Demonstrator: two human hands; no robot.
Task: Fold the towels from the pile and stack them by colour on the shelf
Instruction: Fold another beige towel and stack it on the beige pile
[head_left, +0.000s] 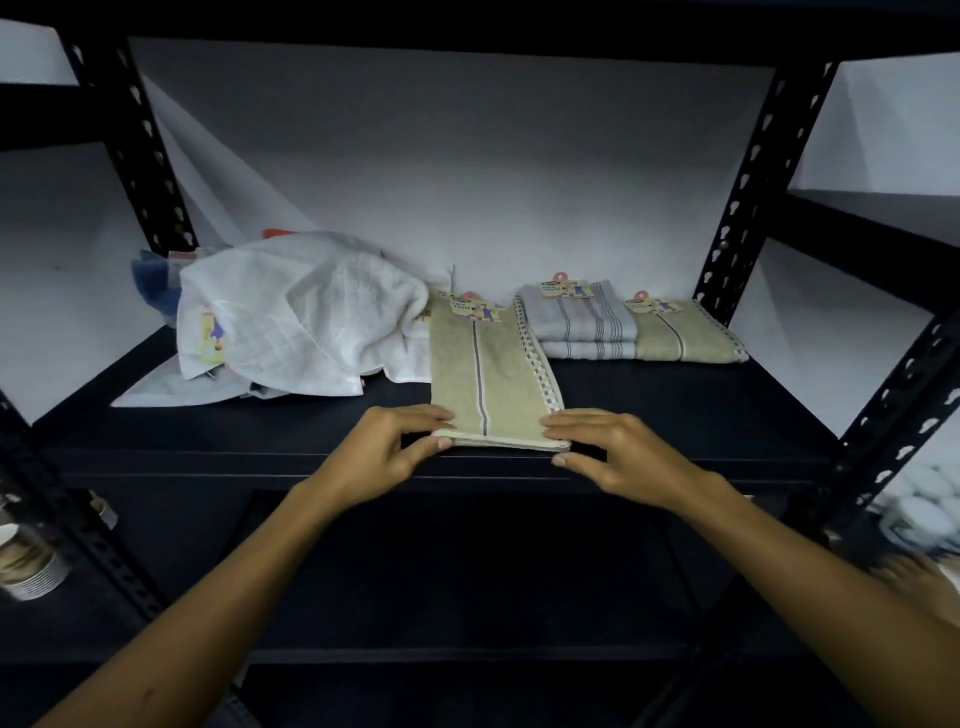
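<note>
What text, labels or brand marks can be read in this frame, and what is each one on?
"Face Towel": card tag on the beige towel that both hands grip at its near edge.
Tag on the grey towel stack: same style, print too blurred to read.
Tag on the folded beige towel: too blurred to read.
Label on the white towel pile: unreadable.

Non-task stuff I see: white wall (467, 171) behind the rack. Stack of metal-looking cups or lids (31, 566) far lower left, blurred. Pale round containers (919, 499) lower right behind the perforated black upright (748, 187), too blurred to identify. Second rack (872, 218) off to my right.
</note>
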